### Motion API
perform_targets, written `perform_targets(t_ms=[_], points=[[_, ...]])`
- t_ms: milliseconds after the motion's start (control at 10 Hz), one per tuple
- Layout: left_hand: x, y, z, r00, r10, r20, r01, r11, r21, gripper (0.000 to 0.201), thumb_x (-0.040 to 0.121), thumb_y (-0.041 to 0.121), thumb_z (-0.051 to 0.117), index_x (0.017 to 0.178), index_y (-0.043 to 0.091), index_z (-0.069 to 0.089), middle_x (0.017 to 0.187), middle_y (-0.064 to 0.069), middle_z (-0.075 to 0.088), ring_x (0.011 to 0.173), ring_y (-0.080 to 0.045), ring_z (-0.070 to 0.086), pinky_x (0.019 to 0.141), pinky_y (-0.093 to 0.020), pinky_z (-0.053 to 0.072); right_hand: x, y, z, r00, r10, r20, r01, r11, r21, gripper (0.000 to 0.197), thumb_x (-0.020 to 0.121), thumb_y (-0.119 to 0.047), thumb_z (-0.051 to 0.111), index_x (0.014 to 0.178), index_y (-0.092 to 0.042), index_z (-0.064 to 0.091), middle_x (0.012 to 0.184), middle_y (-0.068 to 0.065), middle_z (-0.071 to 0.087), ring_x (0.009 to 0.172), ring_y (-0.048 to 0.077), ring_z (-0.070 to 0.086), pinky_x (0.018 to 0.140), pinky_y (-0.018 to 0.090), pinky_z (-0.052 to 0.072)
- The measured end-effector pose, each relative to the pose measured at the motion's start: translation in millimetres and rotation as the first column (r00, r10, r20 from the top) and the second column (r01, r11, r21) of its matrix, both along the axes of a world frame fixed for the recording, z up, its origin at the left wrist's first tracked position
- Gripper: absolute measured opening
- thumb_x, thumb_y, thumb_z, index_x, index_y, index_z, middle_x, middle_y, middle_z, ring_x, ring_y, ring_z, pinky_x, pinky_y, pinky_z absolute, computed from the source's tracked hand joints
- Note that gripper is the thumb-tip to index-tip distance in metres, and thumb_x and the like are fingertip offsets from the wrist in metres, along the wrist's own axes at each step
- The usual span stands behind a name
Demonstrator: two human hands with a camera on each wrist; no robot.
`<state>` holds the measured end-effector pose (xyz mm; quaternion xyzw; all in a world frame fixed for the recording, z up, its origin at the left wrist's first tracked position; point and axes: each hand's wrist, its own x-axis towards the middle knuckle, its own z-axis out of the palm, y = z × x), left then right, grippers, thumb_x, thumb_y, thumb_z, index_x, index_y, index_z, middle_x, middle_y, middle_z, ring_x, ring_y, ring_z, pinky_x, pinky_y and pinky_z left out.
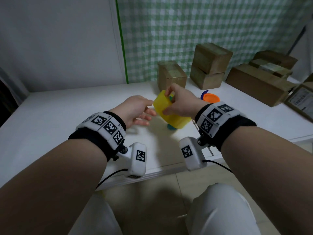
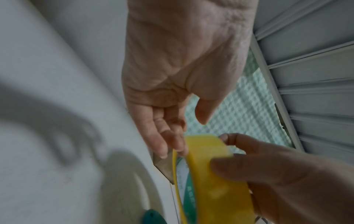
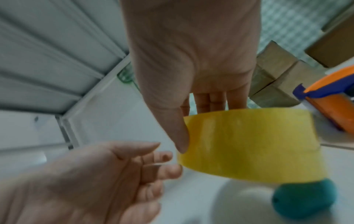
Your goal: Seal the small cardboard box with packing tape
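A yellow roll of packing tape (image 1: 171, 112) is held tilted just above the white table (image 1: 67, 116). My right hand (image 1: 166, 103) grips it, thumb on the outer face (image 3: 249, 144) and fingers over the top edge. My left hand (image 1: 149, 111) is at the roll's left edge with fingers relaxed and spread; its fingertips (image 2: 162, 153) reach the rim (image 2: 208, 148). Whether they hold a loose tape end is too blurred to tell. A small brown cardboard box (image 1: 171, 75) stands upright behind the roll, untouched.
A teal object (image 1: 171, 127) lies on the table under the roll. An orange and blue tape dispenser (image 1: 210, 97) sits to the right. Stacked boxes (image 1: 210, 65) and several more cartons (image 1: 257, 83) line the back right, before a green checked curtain (image 1: 203, 28).
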<state>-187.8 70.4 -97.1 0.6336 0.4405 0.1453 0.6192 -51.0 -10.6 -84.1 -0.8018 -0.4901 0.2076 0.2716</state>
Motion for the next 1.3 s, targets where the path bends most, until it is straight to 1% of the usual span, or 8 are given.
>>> perform_targets(t_ms=[200,400,500,700,800,900,1100,1300], points=[[-6,2,-17,0.991,-0.071,-0.111,0.068,0.997,-0.029,0.006,0.094,0.017,0.049,0.095,0.015,0.054,0.082,-0.007,0.064,0.060,-0.015,0.055,0.060,-0.029,0.054,6,3,-41,0.942,0.128,0.311,-0.059,0.974,-0.221,0.039,0.068,-0.018,0.074,0.094,-0.021,0.045,0.094,0.000,0.051,0.086,0.024,0.050,0.064,0.031,0.041],[-10,13,-31,0.991,-0.048,-0.128,0.046,0.999,-0.018,0.008,0.093,0.016,0.050,0.087,0.016,0.055,0.080,-0.005,0.063,0.060,-0.014,0.055,0.061,-0.028,0.053,-8,19,-69,0.838,0.265,0.478,-0.156,0.954,-0.254,0.026,0.069,-0.015,0.069,0.069,-0.020,0.043,0.072,0.000,0.049,0.073,0.023,0.050,0.049,0.026,0.030],[-11,21,-35,0.994,-0.005,-0.110,0.003,1.000,-0.019,0.009,0.093,0.016,0.051,0.085,0.015,0.056,0.078,-0.004,0.063,0.060,-0.014,0.054,0.062,-0.028,0.053,-12,33,-74,0.828,0.259,0.497,-0.165,0.960,-0.225,0.036,0.070,-0.014,0.066,0.058,-0.023,0.033,0.061,-0.004,0.041,0.070,0.023,0.049,0.045,0.025,0.025],[-10,37,-42,0.994,0.079,-0.072,-0.078,0.997,0.016,0.014,0.092,0.012,0.049,0.080,0.016,0.056,0.086,-0.006,0.061,0.064,-0.014,0.053,0.059,-0.026,0.051,-17,59,-72,0.836,0.246,0.491,-0.200,0.969,-0.145,0.024,0.074,-0.013,0.064,0.064,-0.017,0.043,0.072,0.004,0.051,0.073,0.024,0.048,0.058,0.029,0.034],[-8,44,-46,0.991,0.097,-0.089,-0.093,0.995,0.045,0.011,0.089,0.011,0.049,0.086,0.015,0.059,0.091,-0.006,0.059,0.072,-0.016,0.052,0.061,-0.027,0.052,-20,71,-73,0.862,0.261,0.434,-0.241,0.965,-0.101,0.007,0.075,-0.010,0.062,0.081,-0.012,0.062,0.084,0.010,0.063,0.083,0.028,0.057,0.067,0.033,0.045],[-5,46,-48,0.988,0.106,-0.116,-0.103,0.994,0.033,0.014,0.086,0.011,0.051,0.096,0.014,0.061,0.094,-0.007,0.058,0.076,-0.018,0.054,0.065,-0.029,0.053,-20,72,-75,0.884,0.272,0.379,-0.258,0.962,-0.089,0.016,0.077,-0.009,0.061,0.091,-0.010,0.067,0.089,0.008,0.063,0.095,0.028,0.061,0.073,0.031,0.044],[0,41,-47,0.981,0.071,-0.179,-0.068,0.997,0.021,0.008,0.085,0.013,0.050,0.090,0.016,0.056,0.082,-0.006,0.050,0.064,-0.017,0.047,0.059,-0.025,0.050,-7,58,-63,0.935,0.237,0.265,-0.225,0.971,-0.076,0.021,0.081,-0.013,0.063,0.102,-0.013,0.069,0.113,0.006,0.067,0.108,0.024,0.059,0.084,0.028,0.045],[5,40,-27,0.991,0.096,-0.095,-0.084,0.988,0.127,0.010,0.091,0.015,0.052,0.097,0.014,0.060,0.081,-0.001,0.055,0.066,-0.013,0.050,0.058,-0.025,0.048,0,46,-37,0.945,0.129,0.299,-0.147,0.989,0.037,0.020,0.086,-0.016,0.057,0.099,-0.010,0.072,0.108,0.011,0.070,0.104,0.027,0.062,0.081,0.030,0.048]])
